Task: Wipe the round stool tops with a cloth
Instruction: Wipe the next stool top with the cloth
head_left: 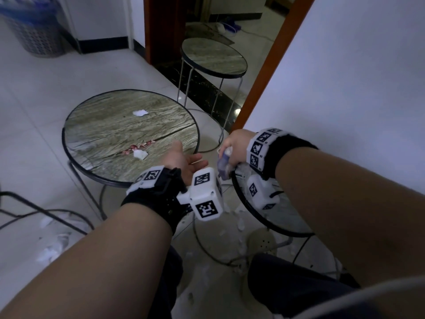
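Three round stools stand on the pale tiled floor. The nearest large stool (128, 134) has a wood-grain top carrying two white paper scraps (140, 113) and a streak of reddish crumbs (138, 147). A smaller stool (213, 57) stands farther off in the doorway (271, 65). A third stool (276, 217) sits under the person's right forearm, its top mostly hidden. The left hand (184, 160) hovers palm up with relaxed fingers at the near edge of the big stool. The right hand (234, 146) grips what looks like a bunched bluish cloth (224, 163), though it is blurred. A mesh bin (34, 31) stands in the far corner. White scraps (53, 247) litter the floor.
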`<state>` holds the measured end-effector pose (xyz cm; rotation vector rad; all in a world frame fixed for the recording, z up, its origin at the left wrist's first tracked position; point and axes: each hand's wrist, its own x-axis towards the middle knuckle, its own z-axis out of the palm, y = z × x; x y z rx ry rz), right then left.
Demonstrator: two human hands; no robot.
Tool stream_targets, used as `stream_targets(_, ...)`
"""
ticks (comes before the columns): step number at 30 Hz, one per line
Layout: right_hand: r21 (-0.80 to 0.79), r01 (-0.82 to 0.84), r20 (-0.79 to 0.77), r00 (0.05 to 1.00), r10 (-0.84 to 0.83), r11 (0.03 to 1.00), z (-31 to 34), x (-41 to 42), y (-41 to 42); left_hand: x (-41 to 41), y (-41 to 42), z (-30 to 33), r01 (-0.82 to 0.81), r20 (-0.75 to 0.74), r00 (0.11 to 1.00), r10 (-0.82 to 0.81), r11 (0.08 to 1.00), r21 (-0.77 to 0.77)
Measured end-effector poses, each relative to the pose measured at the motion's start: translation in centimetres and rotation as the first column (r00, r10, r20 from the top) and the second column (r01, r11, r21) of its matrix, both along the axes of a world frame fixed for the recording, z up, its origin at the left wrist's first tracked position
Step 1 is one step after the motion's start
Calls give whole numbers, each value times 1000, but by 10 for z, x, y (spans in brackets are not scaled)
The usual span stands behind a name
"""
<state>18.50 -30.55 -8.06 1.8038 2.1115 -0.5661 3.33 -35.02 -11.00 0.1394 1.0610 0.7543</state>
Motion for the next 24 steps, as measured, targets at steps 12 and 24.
stream_targets(12,-3,0,71,997,1,1000,7,15,38,15,12,6,59,-13,998,-59,998,15)
stream_targets(24,-8,45,-127,991,-45,999,6,49,42,33,19,12,31,-6,999,-31,999,8)
